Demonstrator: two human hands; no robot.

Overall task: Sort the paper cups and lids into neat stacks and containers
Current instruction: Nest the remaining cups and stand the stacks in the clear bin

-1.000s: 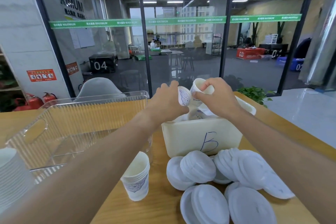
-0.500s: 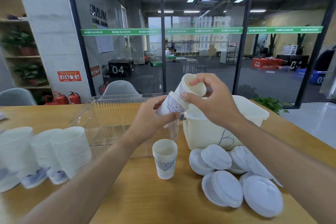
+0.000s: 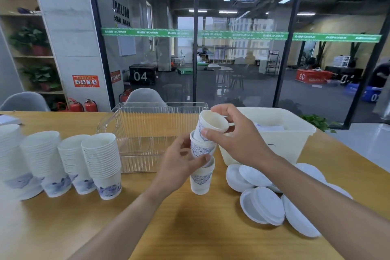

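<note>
A: How far along is the sorting?

B: Partly, I'd judge. Four cup stacks (image 3: 63, 162) stand near the tabletop's (image 3: 200, 228) left edge; the lids (image 3: 272, 198) lie loose toward the right edge, and the clear bin (image 3: 147, 133) looks empty.

A: And the hands?

B: At mid-tabletop, the left hand (image 3: 181, 167) grips a cup (image 3: 200, 148) over a standing one; the right hand (image 3: 238, 143) pinches another (image 3: 211, 125) into it.

A: The room?

B: Wood tabletop, glass wall (image 3: 232, 48) behind.

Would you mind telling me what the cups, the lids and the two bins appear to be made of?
Cups: matte white paper with blue print, likely.
Lids: smooth white plastic, probably, faintly glossy.
Clear bin: ribbed transparent plastic, see-through.
Cream bin: opaque plastic, slightly translucent.
</note>
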